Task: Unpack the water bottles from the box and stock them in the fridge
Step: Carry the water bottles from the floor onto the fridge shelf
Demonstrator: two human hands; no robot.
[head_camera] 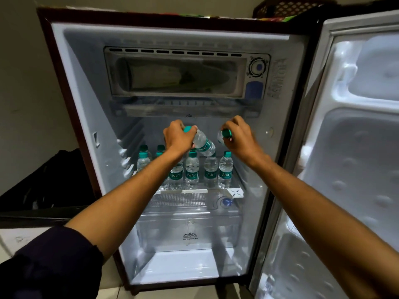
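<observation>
Bottles (192, 169) stand in rows on the fridge (86, 104) shelf (235, 192), below the freezer box (177, 76) and above the crisper (187, 231). The door (356, 147) hangs open at right.

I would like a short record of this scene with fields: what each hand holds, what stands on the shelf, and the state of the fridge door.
left hand: the left hand grips a tilted bottle near its teal cap
right hand: the right hand grips a second bottle at the cap end
shelf: the shelf carries upright bottles in rows, teal caps up
fridge door: the fridge door is open, to the right
crisper drawer: the crisper drawer below looks empty
</observation>
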